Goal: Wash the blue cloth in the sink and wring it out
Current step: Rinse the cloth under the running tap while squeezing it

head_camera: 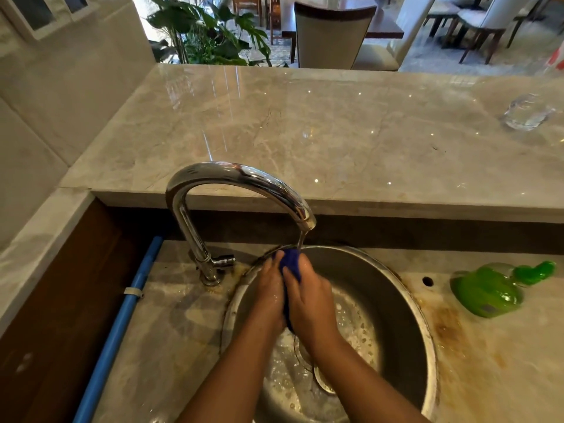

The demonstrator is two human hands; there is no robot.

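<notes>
Running tap (238, 175) wets the blue cloth (291, 261). Left hand (268, 288) and right hand (311, 303) both clasp it, fingers curled round, over the sink (406, 300). Washing step, prob. mid-rub. Next: twist hands opposite ways w/ firm grip.

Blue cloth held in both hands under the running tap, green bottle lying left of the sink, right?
No. The head view shows the green bottle lying right of the sink; the part about the blue cloth is correct.
</notes>
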